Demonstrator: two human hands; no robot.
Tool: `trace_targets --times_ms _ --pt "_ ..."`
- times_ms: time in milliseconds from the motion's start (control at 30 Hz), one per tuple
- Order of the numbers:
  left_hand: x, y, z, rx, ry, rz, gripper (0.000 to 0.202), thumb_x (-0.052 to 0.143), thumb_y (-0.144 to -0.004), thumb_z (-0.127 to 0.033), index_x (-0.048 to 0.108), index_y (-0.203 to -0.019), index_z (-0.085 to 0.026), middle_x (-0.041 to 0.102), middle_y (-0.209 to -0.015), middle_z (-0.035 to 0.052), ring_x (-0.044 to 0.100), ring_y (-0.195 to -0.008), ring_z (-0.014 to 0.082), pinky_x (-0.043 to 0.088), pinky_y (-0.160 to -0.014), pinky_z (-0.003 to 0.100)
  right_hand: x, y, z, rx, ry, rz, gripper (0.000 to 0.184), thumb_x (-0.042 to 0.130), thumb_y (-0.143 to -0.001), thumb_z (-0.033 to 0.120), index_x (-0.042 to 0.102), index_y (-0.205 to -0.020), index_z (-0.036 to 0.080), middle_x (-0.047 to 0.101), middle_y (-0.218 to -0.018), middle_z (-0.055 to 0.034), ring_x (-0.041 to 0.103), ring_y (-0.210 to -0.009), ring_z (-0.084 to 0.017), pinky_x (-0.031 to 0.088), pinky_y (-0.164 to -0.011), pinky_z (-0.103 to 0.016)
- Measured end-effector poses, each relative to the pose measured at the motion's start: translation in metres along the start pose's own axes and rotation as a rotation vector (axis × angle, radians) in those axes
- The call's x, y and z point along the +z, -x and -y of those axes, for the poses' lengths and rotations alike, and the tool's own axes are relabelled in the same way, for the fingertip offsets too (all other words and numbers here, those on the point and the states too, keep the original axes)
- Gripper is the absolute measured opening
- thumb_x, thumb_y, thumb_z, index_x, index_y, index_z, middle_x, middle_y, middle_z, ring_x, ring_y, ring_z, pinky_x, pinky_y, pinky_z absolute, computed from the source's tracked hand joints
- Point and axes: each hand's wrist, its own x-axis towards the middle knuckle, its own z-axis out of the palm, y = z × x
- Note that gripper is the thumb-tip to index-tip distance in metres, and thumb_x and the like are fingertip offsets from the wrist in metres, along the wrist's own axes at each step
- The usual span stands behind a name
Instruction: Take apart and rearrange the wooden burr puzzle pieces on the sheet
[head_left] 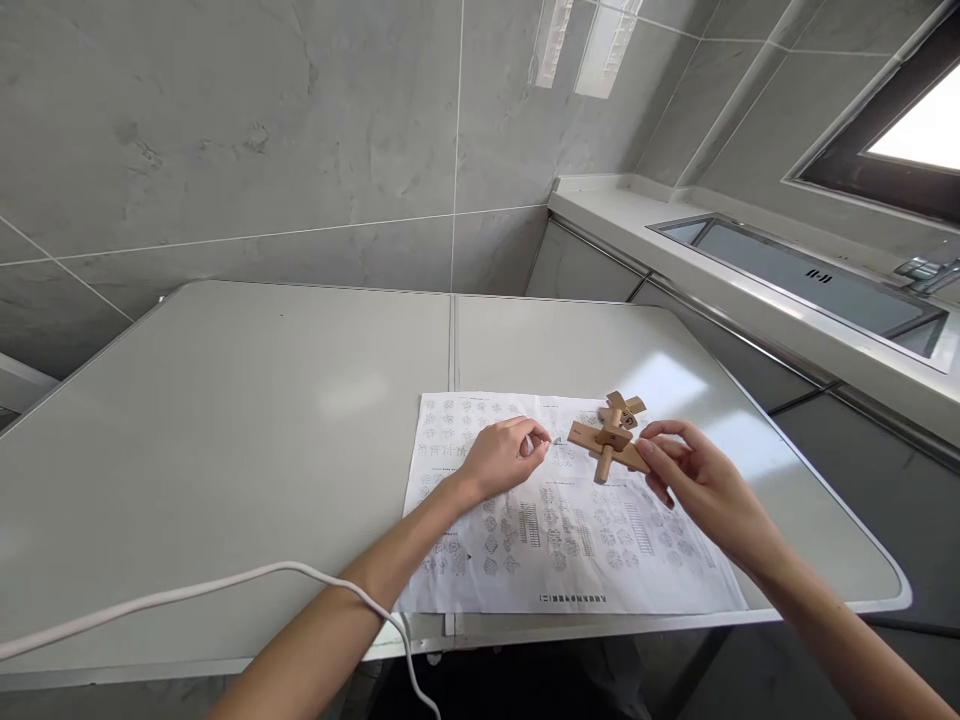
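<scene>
Model (616, 437) is looking light and stiff yet easily pulled apart, the right hand (697, 482) sensibly pinching its wing end (631, 457), the left hand (501, 458) seeming closed and empty.

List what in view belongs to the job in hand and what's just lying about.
Seems part of the job:
- wooden model, pinched at one end by the right hand
- printed sheet, spread beneath both hands, covered in small diagrams

Seems just around:
- white cable, crossing the left forearm in view
- sink and faucet, off to the right
</scene>
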Motion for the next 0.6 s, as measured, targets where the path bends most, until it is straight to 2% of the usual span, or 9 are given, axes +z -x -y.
trace_targets --times_ms 267,433,500,600 --pt "0.001 0.001 0.001 0.009 0.010 -0.018 0.022 0.056 -0.102 -0.037 0.072 -0.107 -0.022 0.077 -0.103 0.0016 0.067 -0.078 0.0163 0.055 -0.073 0.032 0.016 -0.005 -0.010 0.043 0.032 0.083 0.043 0.059 -0.101 0.069 0.056 -0.106 0.026 0.048 -0.057 0.0081 0.045 -0.051 -0.014 0.037 -0.052 -0.029" --pt "0.004 0.002 0.003 0.009 0.015 -0.053 0.026 0.055 -0.100 -0.026 0.064 -0.124 -0.023 0.074 -0.116 0.0028 0.068 -0.077 0.0155 0.058 -0.077 0.034 0.028 -0.021 -0.026 0.061 0.016 0.124 0.042 0.058 -0.102 0.068 0.056 -0.106 0.026 0.048 -0.055 0.0086 0.045 -0.052 -0.015 0.037 -0.054 -0.029" --pt "0.005 0.002 0.003 0.016 0.009 -0.071 0.032 0.054 -0.098 -0.021 0.060 -0.129 -0.023 0.072 -0.123 0.0042 0.069 -0.081 0.0167 0.059 -0.078 0.035 0.033 -0.029 -0.029 0.061 0.000 0.137 0.041 0.057 -0.103 0.067 0.057 -0.106 0.026 0.049 -0.055 0.0082 0.046 -0.053 -0.015 0.037 -0.054 -0.029" --pt "0.006 0.002 0.004 0.040 0.000 -0.108 0.038 0.053 -0.099 -0.018 0.056 -0.136 -0.024 0.069 -0.131 0.0068 0.073 -0.097 0.0211 0.061 -0.084 0.038 0.041 -0.039 -0.029 0.054 -0.032 0.143 0.041 0.057 -0.102 0.067 0.057 -0.106 0.026 0.049 -0.055 0.0080 0.046 -0.052 -0.015 0.036 -0.052 -0.028"
